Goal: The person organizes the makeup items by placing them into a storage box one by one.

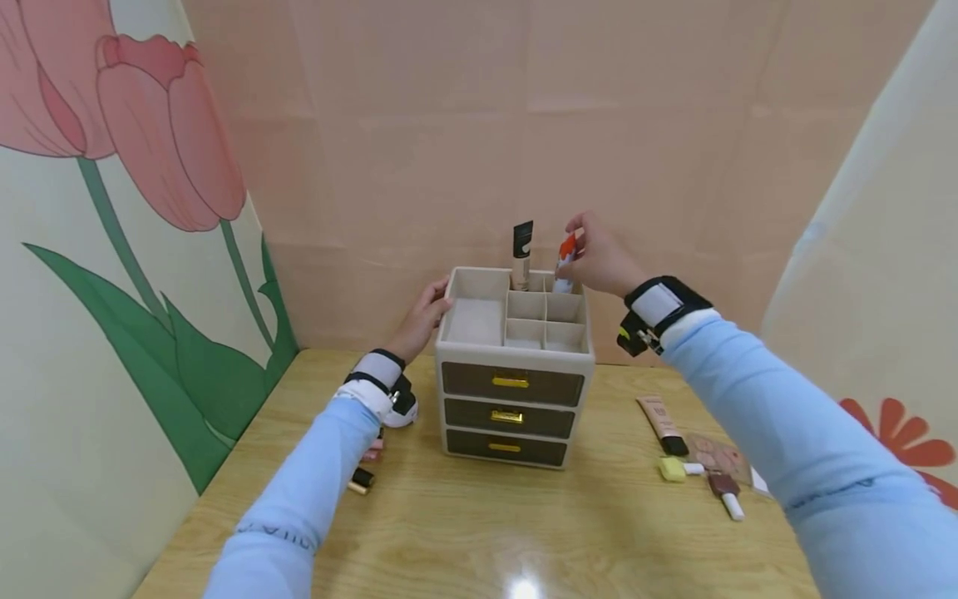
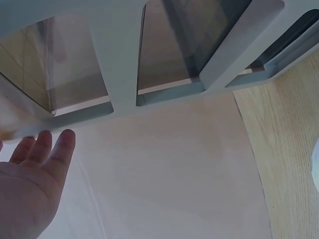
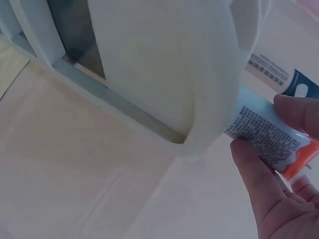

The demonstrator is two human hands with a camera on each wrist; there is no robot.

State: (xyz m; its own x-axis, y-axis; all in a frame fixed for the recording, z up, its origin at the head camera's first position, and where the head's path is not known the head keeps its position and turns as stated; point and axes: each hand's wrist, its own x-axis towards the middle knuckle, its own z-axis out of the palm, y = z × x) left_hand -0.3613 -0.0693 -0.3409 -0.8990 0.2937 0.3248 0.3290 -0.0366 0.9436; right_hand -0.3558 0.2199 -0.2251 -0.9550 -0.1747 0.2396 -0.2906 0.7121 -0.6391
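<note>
A white cosmetics organizer [image 1: 516,358] with three dark drawers and gold handles stands on the wooden table. My left hand [image 1: 422,323] rests its fingers against the organizer's left rim; in the left wrist view the fingertips [image 2: 65,137] touch the frame's edge, fairly straight. Between thumb and fingers, my right hand [image 1: 604,258] pinches a white tube [image 1: 563,279] with an orange end, standing in the back right compartment. The right wrist view shows small print on that tube [image 3: 269,134]. Beside it, a beige tube with a black cap [image 1: 521,249] stands upright in the neighbouring compartment.
Right of the organizer lie a beige tube [image 1: 659,420], a yellow bottle [image 1: 672,469], a dark red bottle [image 1: 723,484] and a palette [image 1: 714,456]. Black-and-gold lipstick [image 1: 362,480] and a white round object [image 1: 400,416] lie left, partly behind my arm. A pink backdrop [image 1: 419,125] hangs behind.
</note>
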